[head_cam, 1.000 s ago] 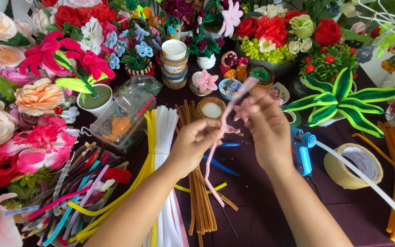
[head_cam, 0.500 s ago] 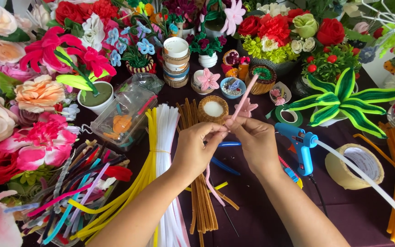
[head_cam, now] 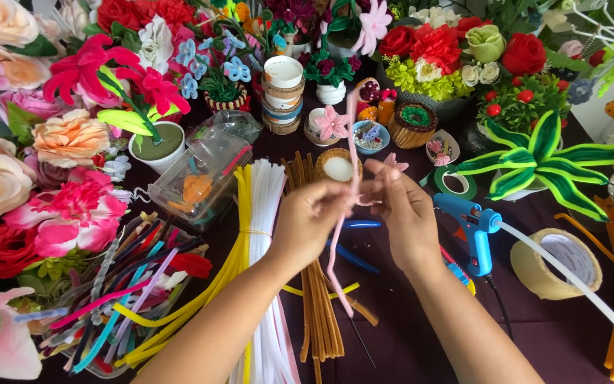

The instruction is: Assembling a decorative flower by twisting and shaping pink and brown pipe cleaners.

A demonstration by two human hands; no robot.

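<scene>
Pink pipe cleaner: upright, pinched at mid-length by left hand and right hand, grips pressed together for bending; blue glue gun beside.

Two bare forearms are showing from the bottom edge, both uncovered right down to where the picture is cutting them off: no sleeve, cuff or glove is showing on either. The left hand is wearing no ring, watch or bracelet on the parts facing the camera, and the right hand is likewise showing a plain wrist and plain fingers. The fingernails that are facing up are looking short and unpainted, though they are showing too small to judge closely
</scene>
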